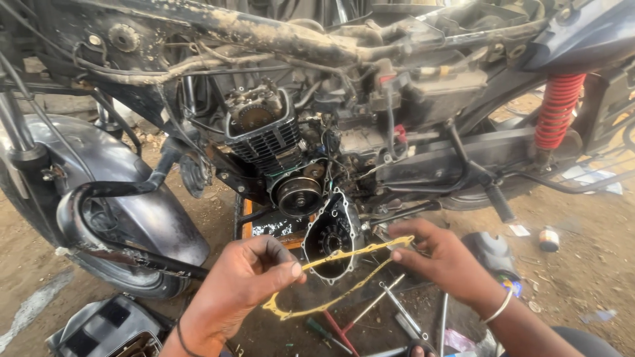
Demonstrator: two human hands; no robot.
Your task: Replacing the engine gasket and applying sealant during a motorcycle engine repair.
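Your left hand [241, 281] and right hand [440, 258] are pinching a thin yellow gasket [334, 281] at opposite ends, stretching it in front of the grey engine side cover [331, 235] beneath the stripped motorcycle engine [264, 132].

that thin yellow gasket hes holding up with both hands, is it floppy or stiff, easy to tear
The yellow gasket is probably floppy: it sags and bends between the left hand and right hand. Its narrow strip suggests it is light and could tear or kink if tugged.
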